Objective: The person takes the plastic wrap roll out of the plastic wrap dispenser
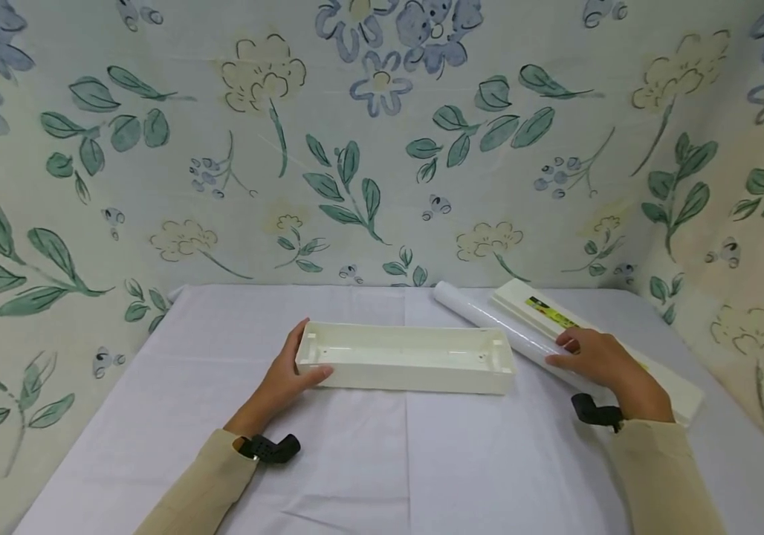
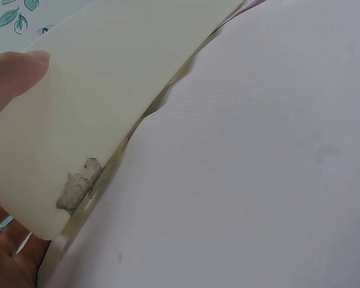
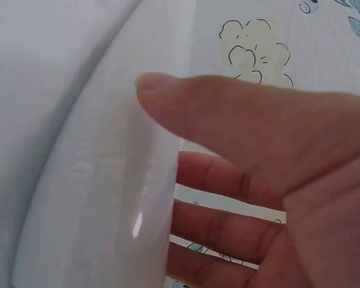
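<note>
A long, open-topped cream plastic box [image 1: 403, 375] lies across the middle of the table, with small fittings inside both ends. My left hand [image 1: 288, 369] grips its left end, thumb on the front wall and fingers behind. A grey-green smudge [image 2: 79, 186] marks the box wall near its lower edge in the left wrist view. To the right, a glossy roll of plastic wrap [image 1: 489, 316] lies diagonally. My right hand [image 1: 599, 364] holds the roll toward its near end; the right wrist view has the thumb over it and fingertips hidden at its far side.
Beside the roll on the right lies a long cream lid [image 1: 679, 390] with a yellow-green label [image 1: 549, 310], partly covered by the right hand. A white cloth [image 1: 355, 461] covers the table. A flowered curtain-like backdrop [image 1: 382, 208] rises behind the table and at its sides.
</note>
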`<state>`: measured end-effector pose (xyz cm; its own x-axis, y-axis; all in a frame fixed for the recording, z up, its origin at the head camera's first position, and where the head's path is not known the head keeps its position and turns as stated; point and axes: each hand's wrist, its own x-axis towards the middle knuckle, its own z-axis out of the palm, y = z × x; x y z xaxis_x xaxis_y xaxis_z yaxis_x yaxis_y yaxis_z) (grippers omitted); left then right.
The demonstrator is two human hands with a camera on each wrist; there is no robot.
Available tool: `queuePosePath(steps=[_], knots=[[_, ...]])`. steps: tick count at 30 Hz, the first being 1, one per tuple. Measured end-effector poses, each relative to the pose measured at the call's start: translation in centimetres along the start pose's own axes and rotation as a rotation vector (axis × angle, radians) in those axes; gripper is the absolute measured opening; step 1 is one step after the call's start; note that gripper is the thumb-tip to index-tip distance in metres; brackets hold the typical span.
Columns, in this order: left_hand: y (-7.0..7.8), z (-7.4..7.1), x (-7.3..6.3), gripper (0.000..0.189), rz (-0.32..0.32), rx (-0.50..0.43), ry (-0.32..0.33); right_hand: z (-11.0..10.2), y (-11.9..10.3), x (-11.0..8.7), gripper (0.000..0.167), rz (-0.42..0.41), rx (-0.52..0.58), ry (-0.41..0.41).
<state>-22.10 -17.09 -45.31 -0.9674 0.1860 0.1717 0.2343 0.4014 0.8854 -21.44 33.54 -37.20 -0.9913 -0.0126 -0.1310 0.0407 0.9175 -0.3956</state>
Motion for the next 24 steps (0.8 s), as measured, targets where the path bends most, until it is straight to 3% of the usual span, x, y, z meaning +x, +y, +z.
queuePosePath(steps=[10, 19, 24], knots=[[-0.1, -0.1, 0.1, 0.088, -0.013, -0.006, -0.012, 0.2, -0.1, 0.2, 0.064, 0.009, 0.006, 0.002], [-0.1, -0.4, 0.8, 0.069, 0.052, -0.079, -0.001, -0.5, -0.4, 0.4, 0.059, -0.068, -0.024, 0.112], [0.0, -0.1, 1.0, 0.064, 0.028, -0.093, 0.012, -1.0, -0.9, 0.3, 0.061, -0.070, -0.046, 0.124]])
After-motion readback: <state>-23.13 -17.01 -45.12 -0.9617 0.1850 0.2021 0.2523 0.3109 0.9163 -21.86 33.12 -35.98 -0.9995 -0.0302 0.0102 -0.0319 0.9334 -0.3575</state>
